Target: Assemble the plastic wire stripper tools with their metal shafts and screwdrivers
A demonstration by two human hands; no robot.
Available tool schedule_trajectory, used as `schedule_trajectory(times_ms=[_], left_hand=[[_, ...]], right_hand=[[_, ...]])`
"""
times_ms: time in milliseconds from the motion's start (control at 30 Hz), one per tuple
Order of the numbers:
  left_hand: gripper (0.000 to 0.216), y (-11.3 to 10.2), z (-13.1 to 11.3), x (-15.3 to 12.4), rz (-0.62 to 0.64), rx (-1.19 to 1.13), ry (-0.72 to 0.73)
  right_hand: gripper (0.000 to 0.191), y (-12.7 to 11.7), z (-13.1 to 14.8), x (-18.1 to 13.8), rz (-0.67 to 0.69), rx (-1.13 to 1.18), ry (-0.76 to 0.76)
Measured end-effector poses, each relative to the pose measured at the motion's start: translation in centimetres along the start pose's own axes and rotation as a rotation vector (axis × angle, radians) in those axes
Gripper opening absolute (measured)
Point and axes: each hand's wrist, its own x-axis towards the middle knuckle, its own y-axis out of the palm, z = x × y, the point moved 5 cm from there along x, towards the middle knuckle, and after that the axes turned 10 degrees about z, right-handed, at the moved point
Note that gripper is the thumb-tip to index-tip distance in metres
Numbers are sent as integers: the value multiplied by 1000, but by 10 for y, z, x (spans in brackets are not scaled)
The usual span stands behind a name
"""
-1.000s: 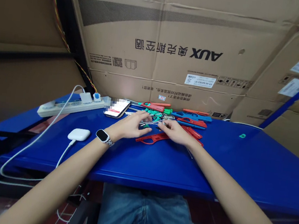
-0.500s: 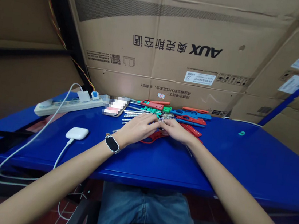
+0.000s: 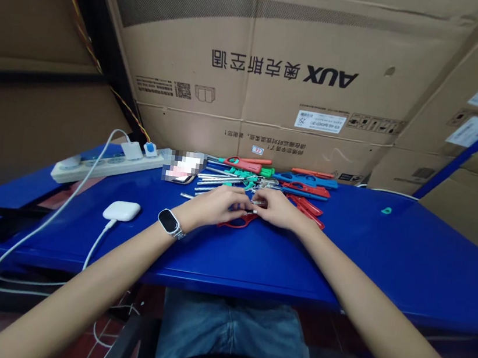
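Note:
My left hand (image 3: 219,204), with a watch on the wrist, is closed by the looped end of a red lighter casing (image 3: 238,221), its fingers seeming to grip it. Fingertips of my right hand (image 3: 278,209) pinch a small, dark reddish, partly see-through piece (image 3: 260,203) over the same casing. Both hands almost touch, hiding much of what lies between them. Just behind them are metal tubes (image 3: 216,180), small green parts (image 3: 243,175) and a cluster of small metal pieces (image 3: 270,183).
Red casings (image 3: 308,207), blue casings (image 3: 304,180) and orange casings (image 3: 312,173) lie on the blue table (image 3: 370,255). At left are a phone (image 3: 185,167), a white charging case (image 3: 121,210) and a power strip (image 3: 99,168) with cables. Cardboard (image 3: 258,35) stands behind.
Both hands have come slightly nearer to me, and their fingers have shifted. The reddish piece at my right fingertips now shows. The whole view has tilted slightly.

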Motion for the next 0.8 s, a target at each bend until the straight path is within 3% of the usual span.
schedule_trajectory(times_ms=[200,333,500,800], left_hand=[[15,2,2,1,49,-39,-53],[16,3,5,0,47,-48,-84],[15,5,13,-1,38,-10,-121],[11,2,10,-1,-31,3,-113]], right_hand=[[11,-2,5,-4,-1,-201,3],[14,-1,6,-7,42,-288,119],[18,0,10,-8,57,-238,237],[19,2,-2,-5,22,-108,123]])
